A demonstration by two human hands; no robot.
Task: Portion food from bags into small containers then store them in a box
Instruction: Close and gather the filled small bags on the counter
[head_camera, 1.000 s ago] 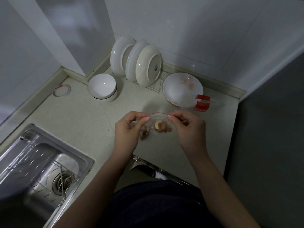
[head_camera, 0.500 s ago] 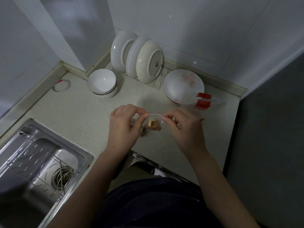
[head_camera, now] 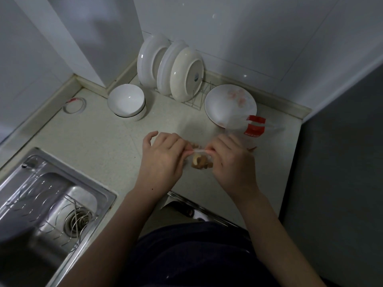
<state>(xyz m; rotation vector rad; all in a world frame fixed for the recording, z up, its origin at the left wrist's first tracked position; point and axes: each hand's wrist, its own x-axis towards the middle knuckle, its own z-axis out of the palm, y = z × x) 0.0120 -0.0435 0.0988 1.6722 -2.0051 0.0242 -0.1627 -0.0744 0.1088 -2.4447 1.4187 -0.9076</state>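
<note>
Clear bag of nuts [head_camera: 201, 162], near the front edge of the counter [head_camera: 99, 139], lies between the hands with its mouth running left-right, one end pinched by the left hand [head_camera: 163, 162] fingers and the other by the right hand [head_camera: 233, 164] fingers, both equally near.

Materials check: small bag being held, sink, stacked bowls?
Small bag: probably thin clear plastic film; the nuts show through and its top crumples. Sink: stainless steel, brushed-looking; grey metallic sheen with soft reflections. Stacked bowls: likely glazed white ceramic; glossy highlight inside, though melamine can't be ruled out.
</note>
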